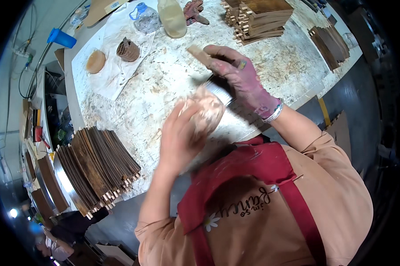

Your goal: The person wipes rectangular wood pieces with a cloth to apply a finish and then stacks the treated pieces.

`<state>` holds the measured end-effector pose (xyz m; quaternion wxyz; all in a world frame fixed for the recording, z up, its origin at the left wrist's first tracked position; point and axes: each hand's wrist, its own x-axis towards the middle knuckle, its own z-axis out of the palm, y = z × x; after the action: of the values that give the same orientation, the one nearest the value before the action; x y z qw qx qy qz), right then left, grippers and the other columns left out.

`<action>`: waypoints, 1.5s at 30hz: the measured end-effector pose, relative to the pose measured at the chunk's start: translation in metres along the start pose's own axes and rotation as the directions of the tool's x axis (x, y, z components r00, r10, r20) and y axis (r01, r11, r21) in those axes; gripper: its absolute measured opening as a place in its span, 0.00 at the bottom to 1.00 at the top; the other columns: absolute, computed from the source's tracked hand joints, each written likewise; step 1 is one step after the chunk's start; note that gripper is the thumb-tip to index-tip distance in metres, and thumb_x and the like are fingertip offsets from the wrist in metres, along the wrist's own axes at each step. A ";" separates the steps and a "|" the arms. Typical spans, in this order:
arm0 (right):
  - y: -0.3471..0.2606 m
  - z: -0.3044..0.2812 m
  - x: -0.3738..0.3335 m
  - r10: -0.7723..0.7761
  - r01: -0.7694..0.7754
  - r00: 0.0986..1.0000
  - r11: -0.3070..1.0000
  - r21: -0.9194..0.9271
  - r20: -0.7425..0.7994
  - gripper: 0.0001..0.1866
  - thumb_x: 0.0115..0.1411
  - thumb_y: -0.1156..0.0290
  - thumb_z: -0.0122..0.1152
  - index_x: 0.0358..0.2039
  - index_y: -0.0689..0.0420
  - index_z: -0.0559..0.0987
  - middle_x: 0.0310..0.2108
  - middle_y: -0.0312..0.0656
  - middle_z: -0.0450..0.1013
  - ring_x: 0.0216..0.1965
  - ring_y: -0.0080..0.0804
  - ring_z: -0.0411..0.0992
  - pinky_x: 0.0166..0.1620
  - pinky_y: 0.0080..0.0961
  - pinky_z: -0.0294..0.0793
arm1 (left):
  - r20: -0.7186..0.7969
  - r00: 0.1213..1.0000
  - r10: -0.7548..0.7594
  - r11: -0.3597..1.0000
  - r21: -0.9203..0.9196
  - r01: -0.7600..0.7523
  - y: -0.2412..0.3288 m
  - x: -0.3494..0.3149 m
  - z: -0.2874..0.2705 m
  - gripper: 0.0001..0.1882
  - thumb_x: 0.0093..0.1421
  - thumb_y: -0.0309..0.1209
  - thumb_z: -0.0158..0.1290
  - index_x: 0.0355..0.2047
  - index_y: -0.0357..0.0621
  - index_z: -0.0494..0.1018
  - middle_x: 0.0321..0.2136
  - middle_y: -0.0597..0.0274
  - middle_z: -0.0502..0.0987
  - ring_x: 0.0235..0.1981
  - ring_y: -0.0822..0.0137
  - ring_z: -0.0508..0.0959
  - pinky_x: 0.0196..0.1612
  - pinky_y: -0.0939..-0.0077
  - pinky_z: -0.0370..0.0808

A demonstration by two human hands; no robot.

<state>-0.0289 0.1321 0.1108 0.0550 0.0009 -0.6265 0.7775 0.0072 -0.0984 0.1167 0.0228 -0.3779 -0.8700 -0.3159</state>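
My left hand (180, 137), bare and blurred by motion, is closed on a crumpled pale rag (206, 107). My right hand (242, 77) wears a stained pink-purple glove and grips a brown wooden piece (199, 56), whose light end sticks out past the fingers. Below that hand a dark surface with a bright, glossy patch (219, 92) meets the rag. Whether this surface belongs to the same wooden piece I cannot tell, as the glove and rag hide the join. Both hands are over the near part of the stained white worktable (164, 84).
Dark brown wooden slats with pegged ends (98, 166) stand packed at the near left. More stacked boards (262, 20) lie at the back and others (329, 46) at the right. A clear jug (145, 18), a bottle (172, 18), a glove (194, 12) and sanding discs (128, 49) are farther back.
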 end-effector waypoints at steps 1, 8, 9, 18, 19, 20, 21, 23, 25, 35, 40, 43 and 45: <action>-0.001 -0.003 0.000 -0.011 0.011 1.000 1.000 -0.023 0.003 0.30 0.60 0.55 0.66 0.56 0.63 0.73 0.50 0.42 0.73 0.51 0.27 0.70 0.54 0.22 0.70 | -0.113 0.992 0.062 0.996 -0.063 -0.069 -0.008 -0.014 0.011 0.31 0.44 0.22 0.62 0.53 0.40 0.70 0.54 0.53 0.72 0.58 0.41 0.68 0.58 0.54 0.69; -0.017 0.024 -0.021 -0.088 0.302 0.848 0.891 -0.340 0.523 0.32 0.59 0.45 0.58 0.51 0.61 0.75 0.47 0.46 0.68 0.49 0.41 0.69 0.49 0.39 0.72 | -0.599 0.644 -0.476 0.878 -0.286 0.383 -0.038 -0.030 -0.073 0.31 0.58 0.30 0.52 0.63 0.44 0.59 0.45 0.51 0.74 0.43 0.62 0.77 0.45 0.70 0.76; 0.004 0.032 -0.023 -0.225 0.511 0.707 0.818 -0.264 0.671 0.30 0.59 0.47 0.58 0.50 0.60 0.76 0.44 0.48 0.69 0.48 0.44 0.70 0.47 0.43 0.71 | -0.440 0.606 -0.662 0.728 -0.568 0.384 -0.003 0.004 -0.091 0.33 0.58 0.29 0.52 0.65 0.44 0.57 0.48 0.50 0.73 0.45 0.60 0.77 0.47 0.70 0.76; 0.013 0.062 -0.024 -0.021 0.435 0.539 0.863 -0.258 0.842 0.23 0.58 0.59 0.61 0.49 0.60 0.76 0.44 0.55 0.75 0.46 0.51 0.74 0.50 0.39 0.72 | 0.515 0.710 0.480 0.870 -0.177 -0.459 -0.004 0.154 0.033 0.36 0.52 0.35 0.63 0.62 0.54 0.64 0.62 0.40 0.59 0.63 0.39 0.60 0.65 0.53 0.59; 0.012 0.067 -0.025 -0.064 0.465 0.555 0.851 -0.245 0.829 0.22 0.59 0.58 0.61 0.47 0.60 0.78 0.42 0.55 0.76 0.44 0.51 0.74 0.47 0.39 0.73 | 0.534 0.719 0.445 0.893 -0.207 -0.399 -0.011 0.159 0.040 0.36 0.53 0.37 0.62 0.62 0.54 0.65 0.62 0.38 0.59 0.62 0.38 0.60 0.65 0.51 0.60; 0.019 0.067 -0.026 -0.194 0.461 0.587 0.878 -0.127 0.786 0.20 0.59 0.57 0.61 0.45 0.58 0.79 0.40 0.55 0.76 0.42 0.50 0.74 0.46 0.39 0.74 | 0.517 0.759 0.395 0.914 -0.140 -0.380 -0.016 0.161 0.045 0.35 0.53 0.38 0.62 0.62 0.53 0.65 0.61 0.39 0.61 0.60 0.37 0.62 0.63 0.51 0.61; 0.028 0.069 -0.027 -0.274 0.462 0.598 0.886 -0.045 0.753 0.20 0.57 0.57 0.63 0.45 0.58 0.79 0.39 0.55 0.76 0.41 0.51 0.74 0.45 0.40 0.73 | 0.482 0.772 0.415 0.904 -0.124 -0.409 -0.007 0.171 0.052 0.33 0.55 0.38 0.62 0.61 0.49 0.66 0.57 0.40 0.65 0.57 0.39 0.66 0.60 0.53 0.65; 0.073 0.081 -0.009 -0.308 0.440 0.558 0.897 0.040 0.771 0.31 0.55 0.47 0.69 0.50 0.54 0.74 0.34 0.44 0.77 0.34 0.33 0.77 0.37 0.32 0.77 | 0.496 0.812 0.307 0.951 -0.195 -0.241 0.021 0.194 0.052 0.28 0.57 0.34 0.60 0.58 0.46 0.69 0.47 0.44 0.72 0.49 0.46 0.73 0.52 0.60 0.70; 0.082 0.087 0.011 -0.158 0.533 0.534 0.826 -0.185 0.831 0.32 0.56 0.46 0.67 0.54 0.52 0.73 0.39 0.46 0.78 0.40 0.40 0.77 0.46 0.37 0.77 | 0.300 0.873 0.384 0.887 -0.381 -0.260 -0.025 0.214 0.065 0.23 0.61 0.25 0.54 0.56 0.38 0.68 0.48 0.50 0.75 0.49 0.56 0.76 0.52 0.67 0.72; 0.008 -0.019 -0.001 -0.116 0.117 0.991 0.993 -0.003 0.072 0.35 0.59 0.43 0.61 0.53 0.62 0.73 0.50 0.44 0.73 0.54 0.32 0.70 0.58 0.29 0.68 | 0.450 0.864 0.226 0.962 0.034 -0.269 -0.211 0.161 0.051 0.24 0.66 0.39 0.51 0.57 0.35 0.67 0.51 0.40 0.72 0.52 0.53 0.74 0.54 0.62 0.71; 0.012 -0.061 0.005 -0.157 0.175 0.979 0.974 0.142 -0.130 0.30 0.60 0.49 0.64 0.54 0.60 0.74 0.49 0.37 0.73 0.52 0.23 0.68 0.58 0.24 0.65 | 0.285 0.954 -0.088 0.994 0.088 0.065 0.004 0.105 -0.008 0.39 0.57 0.46 0.61 0.61 0.34 0.63 0.50 0.38 0.70 0.52 0.46 0.70 0.57 0.56 0.67; 0.000 -0.058 -0.006 -0.113 0.127 0.988 0.982 0.137 -0.105 0.30 0.60 0.48 0.63 0.54 0.59 0.74 0.50 0.37 0.73 0.53 0.23 0.68 0.59 0.24 0.65 | 0.326 0.945 0.004 0.970 0.230 -0.083 0.024 0.073 0.005 0.47 0.48 0.47 0.68 0.63 0.38 0.61 0.52 0.32 0.65 0.56 0.36 0.64 0.62 0.49 0.59; 0.003 -0.058 -0.008 -0.192 0.195 0.981 0.973 0.126 -0.038 0.32 0.60 0.46 0.62 0.55 0.59 0.74 0.51 0.38 0.72 0.54 0.23 0.67 0.59 0.25 0.64 | 0.291 0.957 0.022 0.970 0.225 -0.091 0.025 0.071 0.007 0.45 0.49 0.45 0.68 0.63 0.40 0.61 0.54 0.30 0.63 0.56 0.34 0.63 0.61 0.49 0.60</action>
<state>-0.0169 0.1875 0.0950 0.1383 0.0557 -0.5710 0.8073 -0.0256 -0.0354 0.1439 -0.0495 -0.4390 -0.8842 -0.1516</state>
